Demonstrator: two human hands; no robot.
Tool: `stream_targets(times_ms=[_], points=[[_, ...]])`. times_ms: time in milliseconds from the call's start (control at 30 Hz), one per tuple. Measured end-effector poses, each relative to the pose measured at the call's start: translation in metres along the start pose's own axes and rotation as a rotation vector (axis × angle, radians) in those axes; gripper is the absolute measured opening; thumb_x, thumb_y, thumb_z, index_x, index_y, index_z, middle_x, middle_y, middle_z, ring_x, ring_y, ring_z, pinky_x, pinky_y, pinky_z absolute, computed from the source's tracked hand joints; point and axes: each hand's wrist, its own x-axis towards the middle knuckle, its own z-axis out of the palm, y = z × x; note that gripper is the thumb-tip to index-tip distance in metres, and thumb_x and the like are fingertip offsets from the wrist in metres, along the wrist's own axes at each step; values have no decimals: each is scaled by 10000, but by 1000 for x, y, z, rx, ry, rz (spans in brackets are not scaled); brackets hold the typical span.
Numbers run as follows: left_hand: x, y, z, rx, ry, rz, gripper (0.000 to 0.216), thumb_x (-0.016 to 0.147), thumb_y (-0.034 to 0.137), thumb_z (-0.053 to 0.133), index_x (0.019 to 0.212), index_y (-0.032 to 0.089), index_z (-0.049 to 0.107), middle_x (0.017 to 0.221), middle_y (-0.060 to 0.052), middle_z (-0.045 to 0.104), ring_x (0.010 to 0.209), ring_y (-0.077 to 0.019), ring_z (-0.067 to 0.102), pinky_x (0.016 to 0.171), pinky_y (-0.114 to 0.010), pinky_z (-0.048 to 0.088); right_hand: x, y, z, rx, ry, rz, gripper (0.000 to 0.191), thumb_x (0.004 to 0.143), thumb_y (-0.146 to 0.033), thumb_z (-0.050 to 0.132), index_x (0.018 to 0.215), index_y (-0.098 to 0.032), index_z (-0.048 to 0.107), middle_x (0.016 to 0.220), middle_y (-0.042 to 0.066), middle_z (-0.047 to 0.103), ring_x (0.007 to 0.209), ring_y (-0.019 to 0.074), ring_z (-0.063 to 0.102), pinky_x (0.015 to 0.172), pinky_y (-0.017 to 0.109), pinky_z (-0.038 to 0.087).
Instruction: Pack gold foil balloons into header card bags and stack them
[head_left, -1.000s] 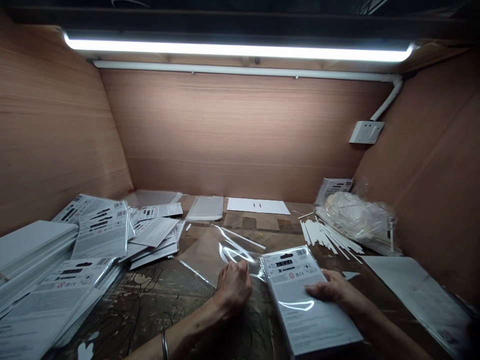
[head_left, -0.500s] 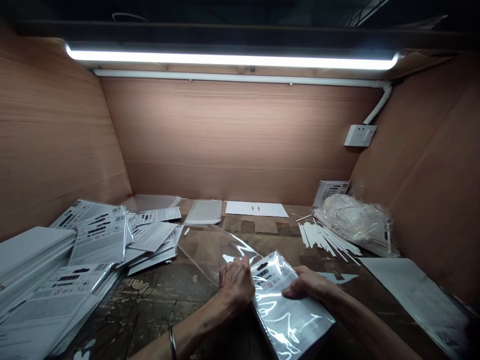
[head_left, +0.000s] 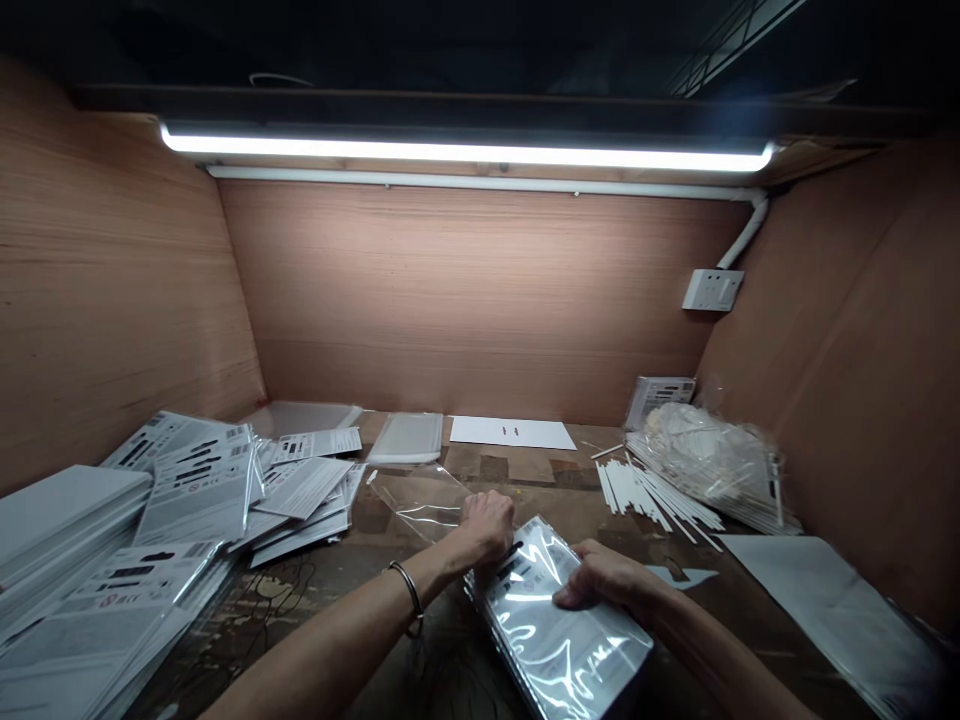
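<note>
In my right hand (head_left: 604, 582) is a thick packet of printed cards in shiny clear film (head_left: 566, 625). The thumb lies across the top face, with the other fingers hidden at the side. The packet tilts toward me at the front of the table. My left hand (head_left: 489, 527) is closed at the packet's upper left corner, its fingers curled round a clear plastic sheet (head_left: 427, 500), which spreads to the left and has a small slot near its tip. Where the sheet meets the packet is covered by the left hand.
Bagged printed cards (head_left: 169, 585) pile up at the left beside a stack of white cards (head_left: 67, 510). Clear bags (head_left: 407, 438) and a white card (head_left: 512, 432) lie at the back. White sticks (head_left: 649, 495) and a plastic-wrapped bundle (head_left: 701, 445) sit at right, near white sheets (head_left: 821, 590).
My left hand has moved up and right over the packet's corner, pulling the clear sheet into a narrower shape. The right hand keeps its hold. The view has tipped slightly upward.
</note>
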Motion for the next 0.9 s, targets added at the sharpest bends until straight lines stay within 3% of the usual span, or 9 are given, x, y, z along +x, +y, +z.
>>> stream_targets(times_ms=[200,400,700,900], points=[[1,-10,1,46,125,2,201,704,139,396,769,143,586,786,-104,607,771,-209,562,631,-280,405,8,-8,12,-24,-82,-5,215,417,-44,585,607,-140,615,562,0,621,493,138,544,474,225,431],[-17,-13,3,76,243,41,250,764,127,296,815,149,540,830,-70,594,778,-179,552,676,-278,394,11,-13,15,-48,-126,-39,280,427,-49,592,687,-151,622,612,-9,622,546,133,551,511,212,429],[-4,-18,-5,123,200,9,209,676,99,389,769,123,575,776,-123,606,737,-216,567,613,-285,409,18,-21,24,-61,-261,-82,348,413,-38,595,738,-163,585,645,-21,607,610,146,561,571,235,436],[-22,-11,-4,169,195,220,191,721,131,356,810,123,525,810,-97,575,755,-202,544,666,-302,409,25,-27,25,-125,-242,-151,346,404,-37,630,719,-169,573,600,-50,560,525,98,498,484,189,383]])
